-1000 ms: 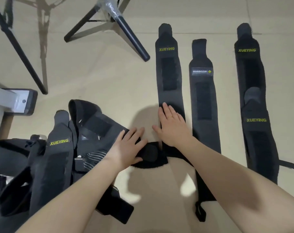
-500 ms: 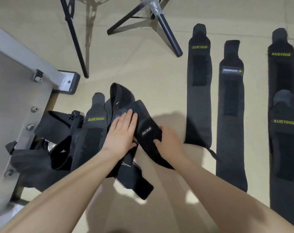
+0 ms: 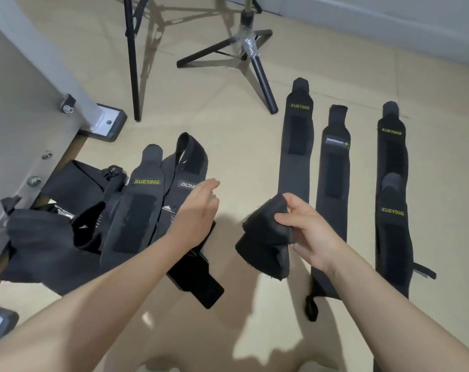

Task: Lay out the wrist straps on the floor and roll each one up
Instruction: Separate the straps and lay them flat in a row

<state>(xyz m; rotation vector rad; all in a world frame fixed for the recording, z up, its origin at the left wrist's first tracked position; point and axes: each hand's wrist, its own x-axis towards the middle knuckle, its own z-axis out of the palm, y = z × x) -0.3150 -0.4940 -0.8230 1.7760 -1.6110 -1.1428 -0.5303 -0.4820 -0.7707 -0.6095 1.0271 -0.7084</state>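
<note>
My right hand (image 3: 306,229) grips a crumpled black wrist strap (image 3: 265,237), lifted a little above the floor. My left hand (image 3: 195,210) hovers open over a loose pile of black straps (image 3: 136,216) at the left, fingers apart, holding nothing. On the right, flat on the floor, lie a XUEYING strap (image 3: 295,149), a strap with a white label (image 3: 332,189) beside it, and at the far right two XUEYING straps (image 3: 392,200) overlapping end to end.
A black tripod (image 3: 255,57) stands on the beige floor behind the laid-out straps, with a thin black stand leg (image 3: 132,63) to its left. A grey metal frame with a bolted foot (image 3: 104,122) borders the pile at the left.
My right hand has picked a strap out of the pile and lifted it to the right. My left hand has come off the pile and opened. The view has tilted up.
</note>
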